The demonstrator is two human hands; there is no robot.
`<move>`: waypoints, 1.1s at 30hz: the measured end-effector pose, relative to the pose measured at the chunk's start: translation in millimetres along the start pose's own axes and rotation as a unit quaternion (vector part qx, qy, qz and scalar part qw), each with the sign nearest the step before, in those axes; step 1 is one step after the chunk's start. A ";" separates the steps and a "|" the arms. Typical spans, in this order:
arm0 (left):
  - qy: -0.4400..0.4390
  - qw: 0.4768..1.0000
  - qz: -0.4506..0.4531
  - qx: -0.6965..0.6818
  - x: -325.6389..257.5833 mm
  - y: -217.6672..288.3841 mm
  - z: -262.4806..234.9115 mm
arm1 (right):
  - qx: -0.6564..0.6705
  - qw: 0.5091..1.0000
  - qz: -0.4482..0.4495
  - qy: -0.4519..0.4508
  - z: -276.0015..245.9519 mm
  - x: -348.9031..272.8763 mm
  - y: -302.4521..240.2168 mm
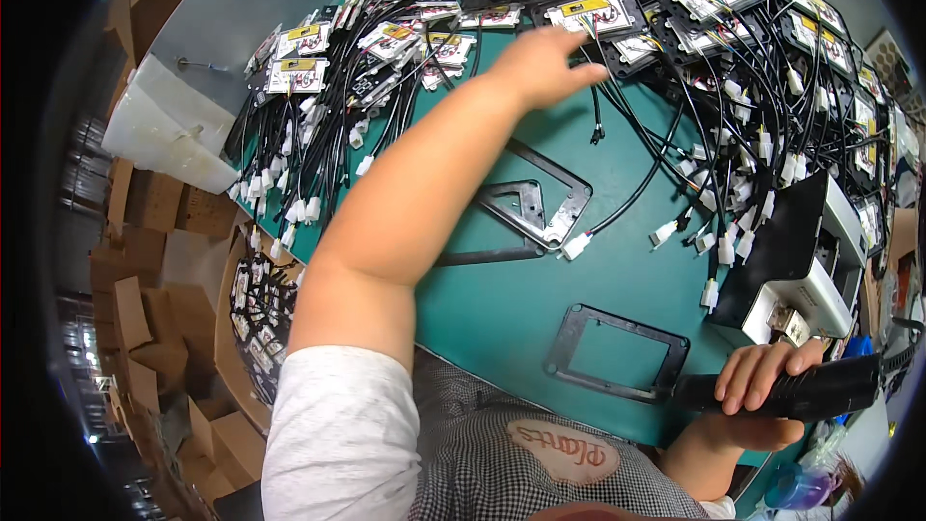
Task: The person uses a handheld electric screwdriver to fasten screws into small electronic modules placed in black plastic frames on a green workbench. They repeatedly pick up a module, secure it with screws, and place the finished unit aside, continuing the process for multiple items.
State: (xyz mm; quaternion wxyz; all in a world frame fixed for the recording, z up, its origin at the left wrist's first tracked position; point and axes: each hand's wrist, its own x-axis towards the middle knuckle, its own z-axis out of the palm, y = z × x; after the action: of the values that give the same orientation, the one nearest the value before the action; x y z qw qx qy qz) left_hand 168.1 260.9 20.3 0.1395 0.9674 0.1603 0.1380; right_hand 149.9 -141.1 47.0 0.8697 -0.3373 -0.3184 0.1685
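My left hand (545, 66) reaches far across the table, its fingertips at the near edge of a black-framed circuit module (593, 14) with a white board and yellow label. Its thumb is spread apart from the fingers, over the module's wires. At the near right, my right hand (767, 376) is wrapped round a black electric screwdriver (820, 391), held nearly level. The screwdriver's left end is beside a black rectangular frame (622, 349) lying flat on the table. Farther back, partly behind my left forearm, are more black frames (550, 203) and a white plug connector (576, 247).
Wired modules (395, 43) are piled at the back left, and others (820, 43) at the back right, with white plugs trailing forward. A black-and-silver box (796, 275) stands at the right. Cardboard boxes (154, 328) and a carton of modules (258, 314) are left of the green table (473, 314).
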 end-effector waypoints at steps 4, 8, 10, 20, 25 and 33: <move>0.085 0.991 -0.032 0.102 -21.5 -36.3 -68.2 | 0.015 1.000 0.010 -0.005 1.0 1.3 -1.4; -0.010 0.960 -0.109 0.258 -40.5 -99.1 -143.8 | 0.032 0.999 0.013 -0.021 0.0 -1.0 0.4; -0.089 0.917 -0.164 0.352 -45.9 -101.1 -161.9 | 0.034 0.999 0.009 -0.017 1.6 -2.5 1.4; -0.168 0.845 -0.065 0.504 -36.3 -143.1 -128.8 | 0.042 0.999 0.025 0.007 0.1 -4.0 8.6; -0.094 0.920 -0.112 0.364 -42.9 -107.1 -161.5 | 0.062 0.997 0.032 0.030 -0.3 -7.6 0.9; 0.355 0.925 -0.114 0.070 -74.0 -147.0 -219.0 | 0.088 0.995 0.039 0.005 3.0 -11.1 -1.5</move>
State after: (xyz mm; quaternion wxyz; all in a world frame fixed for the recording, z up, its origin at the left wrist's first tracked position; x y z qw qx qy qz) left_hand -7.5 418.3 159.8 0.0199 0.8376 0.3178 0.4438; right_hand 139.7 -146.4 44.9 0.8904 -0.2724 -0.2847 0.2280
